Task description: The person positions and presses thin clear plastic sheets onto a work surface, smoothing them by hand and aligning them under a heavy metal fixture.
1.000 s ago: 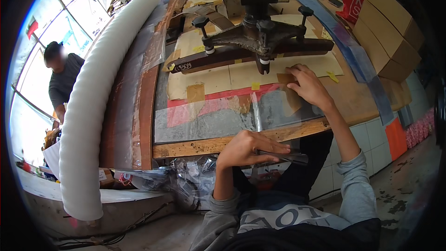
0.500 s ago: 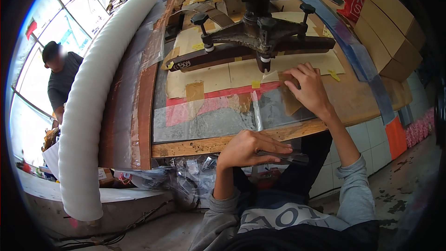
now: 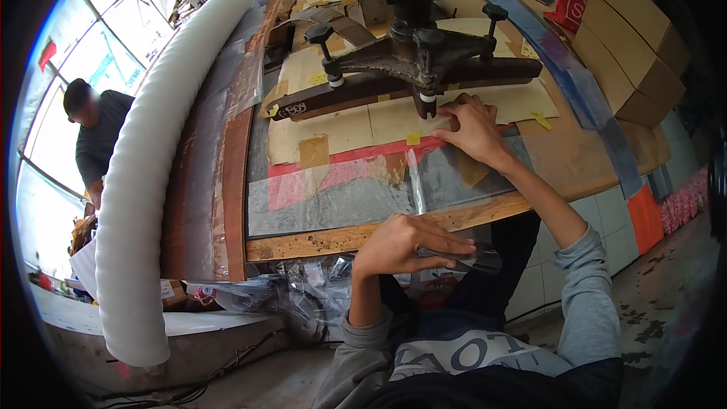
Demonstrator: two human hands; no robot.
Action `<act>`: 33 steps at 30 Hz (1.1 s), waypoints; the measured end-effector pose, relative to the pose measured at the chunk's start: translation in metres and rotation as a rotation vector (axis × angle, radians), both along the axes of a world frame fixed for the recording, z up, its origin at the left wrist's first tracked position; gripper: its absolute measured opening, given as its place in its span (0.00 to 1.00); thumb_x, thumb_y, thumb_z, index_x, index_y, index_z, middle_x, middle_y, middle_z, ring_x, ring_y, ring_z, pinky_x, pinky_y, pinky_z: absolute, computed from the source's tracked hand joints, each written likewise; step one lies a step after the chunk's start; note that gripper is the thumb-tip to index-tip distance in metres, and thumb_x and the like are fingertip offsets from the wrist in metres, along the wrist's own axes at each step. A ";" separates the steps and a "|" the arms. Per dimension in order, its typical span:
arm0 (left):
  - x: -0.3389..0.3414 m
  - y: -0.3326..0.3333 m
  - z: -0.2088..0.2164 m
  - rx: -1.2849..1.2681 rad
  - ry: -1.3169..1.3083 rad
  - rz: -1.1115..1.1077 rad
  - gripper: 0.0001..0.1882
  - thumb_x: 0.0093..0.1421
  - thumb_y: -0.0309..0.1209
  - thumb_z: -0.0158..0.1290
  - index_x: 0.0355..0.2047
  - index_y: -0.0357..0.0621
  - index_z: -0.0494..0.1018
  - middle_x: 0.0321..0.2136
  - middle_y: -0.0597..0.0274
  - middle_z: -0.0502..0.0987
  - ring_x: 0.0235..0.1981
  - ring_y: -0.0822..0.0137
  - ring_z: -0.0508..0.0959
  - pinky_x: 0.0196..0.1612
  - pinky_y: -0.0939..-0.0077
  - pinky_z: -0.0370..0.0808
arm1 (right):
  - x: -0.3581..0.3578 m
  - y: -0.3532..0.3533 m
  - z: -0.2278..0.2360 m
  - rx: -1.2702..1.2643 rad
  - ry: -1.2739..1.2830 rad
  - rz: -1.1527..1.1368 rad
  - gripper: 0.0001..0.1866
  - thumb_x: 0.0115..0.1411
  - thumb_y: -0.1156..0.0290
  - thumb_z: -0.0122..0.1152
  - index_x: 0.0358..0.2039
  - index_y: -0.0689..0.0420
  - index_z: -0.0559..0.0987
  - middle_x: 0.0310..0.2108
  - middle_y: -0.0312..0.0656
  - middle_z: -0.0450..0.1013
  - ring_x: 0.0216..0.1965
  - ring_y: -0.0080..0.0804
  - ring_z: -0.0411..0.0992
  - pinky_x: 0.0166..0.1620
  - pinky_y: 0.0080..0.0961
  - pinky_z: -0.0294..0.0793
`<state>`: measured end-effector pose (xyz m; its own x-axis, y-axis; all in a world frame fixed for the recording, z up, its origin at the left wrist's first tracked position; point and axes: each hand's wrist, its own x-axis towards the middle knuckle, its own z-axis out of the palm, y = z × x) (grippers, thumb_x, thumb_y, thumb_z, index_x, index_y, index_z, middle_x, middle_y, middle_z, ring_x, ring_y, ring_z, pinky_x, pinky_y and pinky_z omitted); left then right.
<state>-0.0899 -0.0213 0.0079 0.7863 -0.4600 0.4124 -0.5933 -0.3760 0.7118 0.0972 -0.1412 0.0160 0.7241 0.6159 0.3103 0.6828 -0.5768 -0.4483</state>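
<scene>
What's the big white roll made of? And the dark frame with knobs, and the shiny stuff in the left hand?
White roll: probably plastic foam, matte, judging by its rippled surface.
Knobbed dark frame: probably metal, dull, with rough, worn patches.
Sheet in the left hand: likely glossy plastic; light glints on it and it looks see-through.

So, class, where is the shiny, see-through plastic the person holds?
In the head view, the see-through plastic is lower right of centre, in the person's bare left hand, below the worktable's brown wooden front edge.
</scene>
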 end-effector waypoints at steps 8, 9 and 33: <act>0.001 0.000 -0.001 0.009 -0.012 -0.005 0.16 0.51 0.39 0.59 0.42 0.57 0.80 0.39 0.68 0.80 0.36 0.64 0.81 0.38 0.73 0.78 | -0.017 -0.007 0.004 -0.008 -0.151 0.010 0.13 0.47 0.64 0.67 0.35 0.51 0.81 0.34 0.36 0.74 0.43 0.34 0.67 0.50 0.41 0.56; 0.002 0.000 -0.003 0.006 -0.012 -0.007 0.16 0.51 0.39 0.59 0.42 0.57 0.80 0.39 0.68 0.80 0.36 0.64 0.81 0.38 0.73 0.78 | -0.021 -0.013 0.002 -0.013 -0.219 0.061 0.13 0.49 0.64 0.66 0.36 0.52 0.81 0.35 0.34 0.74 0.43 0.33 0.67 0.51 0.41 0.56; 0.006 -0.026 -0.006 0.356 -0.181 1.021 0.16 0.57 0.38 0.55 0.43 0.47 0.77 0.47 0.64 0.77 0.55 0.62 0.71 0.63 0.50 0.50 | -0.013 0.007 -0.014 -0.191 -0.141 0.218 0.27 0.63 0.55 0.49 0.58 0.56 0.63 0.55 0.47 0.65 0.56 0.45 0.64 0.59 0.68 0.47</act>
